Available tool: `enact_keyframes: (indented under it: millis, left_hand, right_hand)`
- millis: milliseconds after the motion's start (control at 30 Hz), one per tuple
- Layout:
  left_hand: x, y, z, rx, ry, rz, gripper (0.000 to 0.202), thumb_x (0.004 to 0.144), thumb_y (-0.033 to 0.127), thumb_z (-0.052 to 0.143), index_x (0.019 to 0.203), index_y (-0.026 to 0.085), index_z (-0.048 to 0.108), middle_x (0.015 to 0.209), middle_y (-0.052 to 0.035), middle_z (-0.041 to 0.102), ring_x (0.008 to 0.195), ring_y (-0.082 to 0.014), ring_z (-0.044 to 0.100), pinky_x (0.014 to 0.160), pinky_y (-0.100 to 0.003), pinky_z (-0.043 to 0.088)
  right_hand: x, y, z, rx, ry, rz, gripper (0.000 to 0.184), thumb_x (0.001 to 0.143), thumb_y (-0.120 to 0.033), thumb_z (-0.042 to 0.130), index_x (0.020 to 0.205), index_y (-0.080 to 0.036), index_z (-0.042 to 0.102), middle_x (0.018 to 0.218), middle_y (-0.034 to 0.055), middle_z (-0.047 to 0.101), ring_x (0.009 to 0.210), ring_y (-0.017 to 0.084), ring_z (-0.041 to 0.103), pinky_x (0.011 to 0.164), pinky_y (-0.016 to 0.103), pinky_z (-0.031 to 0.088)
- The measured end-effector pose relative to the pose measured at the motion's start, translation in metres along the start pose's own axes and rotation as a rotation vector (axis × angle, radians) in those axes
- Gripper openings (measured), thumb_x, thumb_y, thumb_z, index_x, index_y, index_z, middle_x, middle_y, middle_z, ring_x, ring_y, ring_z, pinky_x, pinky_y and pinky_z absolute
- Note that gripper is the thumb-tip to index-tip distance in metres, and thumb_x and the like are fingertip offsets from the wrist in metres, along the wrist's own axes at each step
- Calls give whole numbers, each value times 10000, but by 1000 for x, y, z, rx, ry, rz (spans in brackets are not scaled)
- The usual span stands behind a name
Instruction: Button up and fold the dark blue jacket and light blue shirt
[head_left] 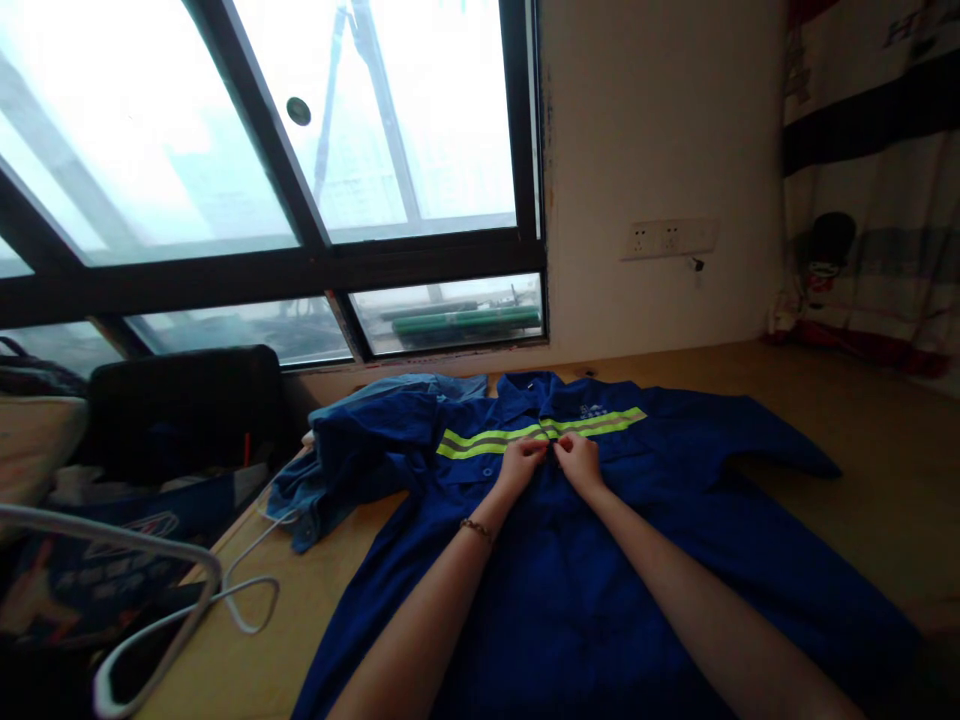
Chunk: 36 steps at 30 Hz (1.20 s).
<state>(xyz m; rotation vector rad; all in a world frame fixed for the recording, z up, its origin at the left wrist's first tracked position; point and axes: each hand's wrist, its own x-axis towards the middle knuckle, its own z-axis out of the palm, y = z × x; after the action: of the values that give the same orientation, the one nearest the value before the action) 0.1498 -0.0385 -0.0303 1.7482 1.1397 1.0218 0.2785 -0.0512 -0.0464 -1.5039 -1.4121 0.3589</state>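
Observation:
A blue work shirt [660, 560] with a yellow-green reflective stripe [480, 442] across the chest lies spread flat, front up, on a wooden table [862, 470]. My left hand [523, 458] and my right hand [579, 460] meet at the shirt's front placket just below the stripe. Both have their fingers curled and pinching the fabric edges at the centre. A thin bracelet [475, 528] sits on my left wrist. What lies between the fingertips is too small to make out.
More blue clothes [360, 450] lie bunched at the table's left edge. A white hanger [180, 620] juts out at the lower left. A dark bag [180, 410] stands by the window [262, 150]. Wall sockets [667, 238] and a curtain [870, 180] are at the right.

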Motion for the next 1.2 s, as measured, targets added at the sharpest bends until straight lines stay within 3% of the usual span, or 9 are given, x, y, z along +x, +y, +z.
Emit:
enact_keyframes:
  millis: [100, 200, 333, 533, 933, 1100, 1200]
  left_hand:
    - [-20, 7, 13, 355, 52, 137, 346, 743, 188, 503, 1077, 185, 594, 990, -82, 559, 911, -185, 497, 823, -302, 380]
    - [-38, 14, 24, 607, 95, 124, 453, 798, 231, 439, 1249, 261, 429, 1147, -87, 469, 1005, -208, 443, 859, -330, 354]
    - [-46, 19, 30, 762, 98, 97, 462, 832, 262, 375, 1292, 284, 355, 1220, -91, 408, 1050, -235, 400, 855, -353, 342]
    - [-47, 23, 31, 814, 67, 101, 448, 833, 251, 359, 1280, 283, 376, 1215, -87, 414, 1056, -245, 381, 856, -357, 332]
    - [-49, 22, 32, 797, 98, 146, 427, 842, 242, 353, 1265, 273, 398, 1245, -84, 394, 1074, -243, 385, 870, -365, 343]
    - [-52, 24, 32, 746, 64, 182, 453, 839, 223, 337, 1291, 229, 357, 1263, -99, 404, 1116, -234, 390, 930, -372, 315]
    - [-55, 23, 35, 724, 20, 223, 515, 832, 227, 335, 1334, 137, 261, 1323, -130, 358, 1187, -234, 341, 982, -379, 267]
  right_hand:
    - [5, 6, 2, 317, -30, 182, 101, 641, -259, 560, 608, -166, 582, 600, 42, 630, 590, 172, 587, 564, 266, 456]
    - [7, 5, 1, 630, -80, 312, 163, 584, -314, 623, 593, -158, 578, 587, 34, 629, 583, 167, 593, 556, 267, 475]
    - [10, 1, 0, 737, -131, 410, 274, 560, -391, 650, 537, -139, 545, 502, 18, 586, 489, 132, 562, 506, 249, 471]
    - [14, 7, 5, 616, -74, 433, 297, 544, -389, 652, 437, -158, 499, 384, -8, 506, 402, 118, 504, 399, 214, 408]
    - [13, 9, 6, 689, 11, 440, 237, 541, -337, 640, 456, -169, 494, 408, -18, 510, 473, 145, 543, 442, 228, 429]
    - [12, 7, 6, 801, 54, 455, 218, 517, -331, 644, 542, -152, 522, 486, -20, 546, 491, 127, 552, 495, 238, 464]
    - [11, 6, 5, 859, 86, 470, 204, 514, -307, 646, 565, -154, 522, 528, -14, 567, 526, 130, 574, 551, 250, 488]
